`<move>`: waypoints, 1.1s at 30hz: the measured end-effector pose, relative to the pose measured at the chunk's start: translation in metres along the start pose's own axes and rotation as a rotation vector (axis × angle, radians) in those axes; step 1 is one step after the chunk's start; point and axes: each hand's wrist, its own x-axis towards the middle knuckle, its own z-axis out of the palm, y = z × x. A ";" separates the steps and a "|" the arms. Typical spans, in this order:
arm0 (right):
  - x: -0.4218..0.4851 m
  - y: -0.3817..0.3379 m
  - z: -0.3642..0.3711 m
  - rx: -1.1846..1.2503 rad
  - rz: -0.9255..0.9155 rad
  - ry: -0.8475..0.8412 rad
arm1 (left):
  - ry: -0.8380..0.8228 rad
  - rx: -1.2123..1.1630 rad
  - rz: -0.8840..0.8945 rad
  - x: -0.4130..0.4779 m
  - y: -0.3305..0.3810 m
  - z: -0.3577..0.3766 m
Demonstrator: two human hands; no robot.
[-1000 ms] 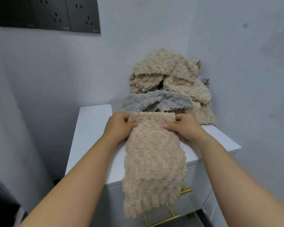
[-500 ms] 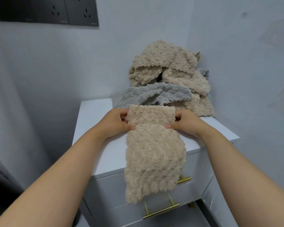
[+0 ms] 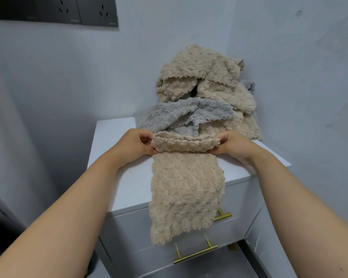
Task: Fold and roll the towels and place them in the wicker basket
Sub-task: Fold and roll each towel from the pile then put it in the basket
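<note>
A folded beige towel [image 3: 186, 189] lies along the white cabinet top [image 3: 113, 149] and hangs over its front edge. Its far end is turned over into a short roll [image 3: 184, 144]. My left hand [image 3: 138, 144] pinches the left end of that roll, and my right hand [image 3: 232, 144] pinches the right end. Behind them a grey towel [image 3: 181, 115] lies crumpled, and a heap of beige towels [image 3: 205, 77] is piled in the corner. No wicker basket is in view.
The cabinet stands in a corner between two pale walls. Its drawers carry brass handles [image 3: 195, 254] below the hanging towel. Dark wall sockets [image 3: 64, 11] sit at the upper left. A dark object [image 3: 0, 213] is at the lower left edge.
Both hands have turned the towel's far end over toward me, starting a roll. The view has tilted down a little, showing more of the drawers.
</note>
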 end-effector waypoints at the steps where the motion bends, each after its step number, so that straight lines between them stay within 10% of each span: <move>1: -0.001 0.000 -0.001 0.016 -0.002 -0.020 | -0.005 -0.004 0.003 0.000 0.001 0.000; 23: 0.006 -0.044 0.011 -0.738 0.256 -0.266 | -0.350 0.629 -0.138 0.004 0.034 0.001; 33: -0.002 -0.032 -0.006 -0.454 0.252 -0.277 | -0.385 0.384 -0.109 -0.003 0.036 -0.008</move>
